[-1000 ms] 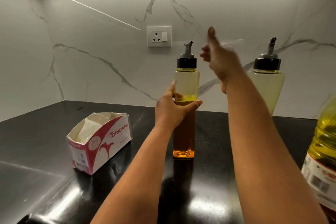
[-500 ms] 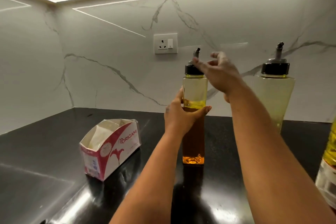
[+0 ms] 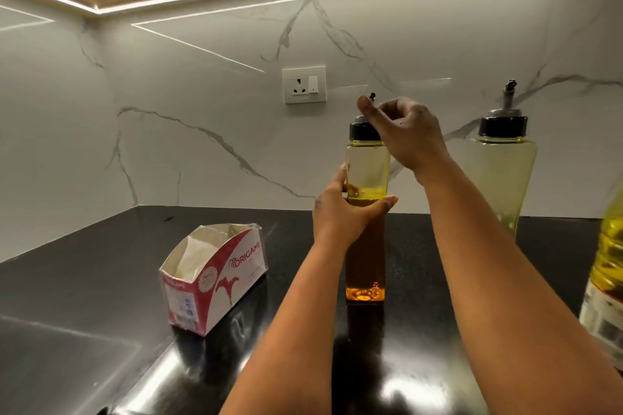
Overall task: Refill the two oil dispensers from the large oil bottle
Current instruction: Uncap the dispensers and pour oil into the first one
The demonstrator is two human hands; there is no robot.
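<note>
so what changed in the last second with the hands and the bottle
The right hand came down from beside the spout, thumb raised, and closed its fingers around the cap and spout of the near dispenser. The left hand kept its grip on the dispenser's middle. The second dispenser, the large oil bottle and the tissue box stayed put.

The left hand (image 3: 340, 216) is wrapped around the dispenser (image 3: 366, 172) mid-body; the right hand (image 3: 409, 135) is curled over its cap (image 3: 361, 131).

right hand (image 3: 409, 133) now down on dispenser cap (image 3: 363, 131)
</note>
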